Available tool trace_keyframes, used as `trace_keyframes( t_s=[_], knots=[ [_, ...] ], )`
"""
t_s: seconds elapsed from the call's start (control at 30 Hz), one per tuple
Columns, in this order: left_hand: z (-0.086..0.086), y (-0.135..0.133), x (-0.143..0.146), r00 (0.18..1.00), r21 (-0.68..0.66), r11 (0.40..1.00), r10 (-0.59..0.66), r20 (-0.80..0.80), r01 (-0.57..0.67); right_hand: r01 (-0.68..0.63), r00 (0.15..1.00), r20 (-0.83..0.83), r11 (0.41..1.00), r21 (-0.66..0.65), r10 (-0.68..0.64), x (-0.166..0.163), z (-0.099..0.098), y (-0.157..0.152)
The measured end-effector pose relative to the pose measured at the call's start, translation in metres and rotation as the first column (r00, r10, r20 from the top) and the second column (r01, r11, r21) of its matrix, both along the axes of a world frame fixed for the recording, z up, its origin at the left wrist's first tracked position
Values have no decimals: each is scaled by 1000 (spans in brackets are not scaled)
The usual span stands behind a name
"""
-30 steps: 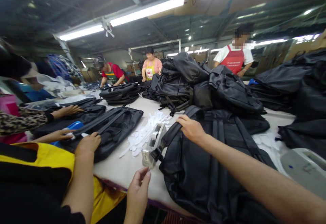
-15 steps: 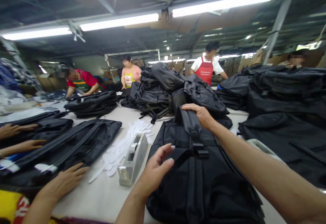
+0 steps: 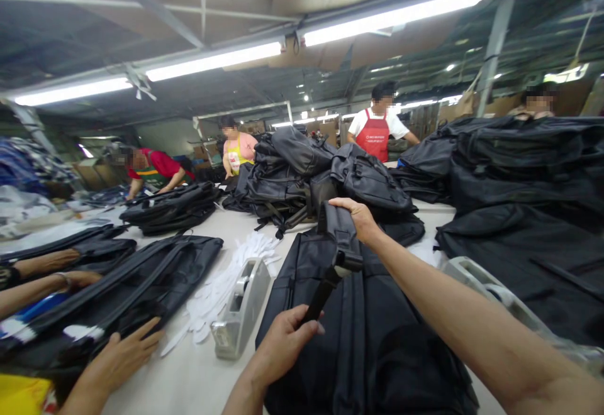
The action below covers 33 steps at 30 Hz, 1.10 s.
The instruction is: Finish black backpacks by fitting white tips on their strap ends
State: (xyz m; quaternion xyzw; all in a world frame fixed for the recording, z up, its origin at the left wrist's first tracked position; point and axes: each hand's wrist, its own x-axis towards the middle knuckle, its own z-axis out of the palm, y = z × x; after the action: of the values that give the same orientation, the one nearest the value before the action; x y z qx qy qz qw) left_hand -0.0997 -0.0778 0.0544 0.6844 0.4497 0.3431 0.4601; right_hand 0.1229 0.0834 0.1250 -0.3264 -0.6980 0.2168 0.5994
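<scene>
A black backpack lies on the white table in front of me, its strap side up. My right hand is closed round the padded shoulder strap near the bag's top and holds it raised. Lower down, my left hand pinches the narrow webbing strap between thumb and fingers. That webbing runs taut up to a black buckle at the end of the padded strap.
A grey tape dispenser stands left of the bag, beside scattered white strips. Another dispenser is under my right forearm. Black bags are heaped behind. At left, co-workers' hands touch other black backpacks.
My left hand, open before, has closed on the webbing strap and drawn it taut down to the left. My right hand keeps the padded strap. Co-workers' hands at left shifted over their bags.
</scene>
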Motion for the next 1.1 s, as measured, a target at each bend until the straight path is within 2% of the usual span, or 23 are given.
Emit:
trace_keyframes(
  t_s=[0.13,0.2,0.3,0.37,0.4,0.47,0.53,0.57,0.63,0.67,0.73,0.8,0.87,0.93,1.0,1.1],
  knots=[
    [6,9,-2,950,-37,999,6,312,6,-60,986,155,997,39,53,-11,-16,2],
    [13,15,1,909,-35,998,-39,414,59,-114,962,254,993,36,102,-19,-22,3],
    [21,23,10,895,-122,965,-164,415,234,-131,931,347,991,19,116,-27,-25,10],
    [21,27,16,899,-148,950,-201,390,276,-73,929,364,997,14,63,-30,-25,19],
    [21,29,20,911,-120,964,-179,372,239,-36,929,370,999,11,30,-31,-25,24],
    [20,32,26,942,-17,996,-74,327,84,21,919,394,1000,0,-19,-33,-24,32],
    [23,34,31,952,78,996,8,306,-34,54,902,430,998,-12,-44,-38,-22,35],
    [25,34,33,945,91,995,8,328,-40,70,895,443,997,-14,-57,-42,-19,35],
    [33,34,36,882,38,998,-56,468,43,114,888,449,993,-6,-99,-47,-11,28],
    [36,34,38,826,-13,996,-71,559,94,143,888,442,990,1,-128,-49,-6,21],
    [42,35,40,709,-135,980,-8,705,145,226,891,398,974,24,-217,-47,4,-1],
    [42,37,41,624,-250,962,128,771,112,330,895,309,944,28,-322,-39,8,-34],
    [37,41,42,580,-343,938,253,775,48,369,908,229,929,-43,-350,-31,1,-73],
    [30,44,44,577,-406,914,323,750,16,243,942,286,942,-233,-173,-26,-15,-110],
    [24,46,49,594,-423,906,342,728,-4,173,934,356,910,-377,-30,-28,-35,-137],
    [22,44,57,628,-377,926,312,713,-31,161,947,322,854,-494,7,-37,-57,-153]
  ],
)
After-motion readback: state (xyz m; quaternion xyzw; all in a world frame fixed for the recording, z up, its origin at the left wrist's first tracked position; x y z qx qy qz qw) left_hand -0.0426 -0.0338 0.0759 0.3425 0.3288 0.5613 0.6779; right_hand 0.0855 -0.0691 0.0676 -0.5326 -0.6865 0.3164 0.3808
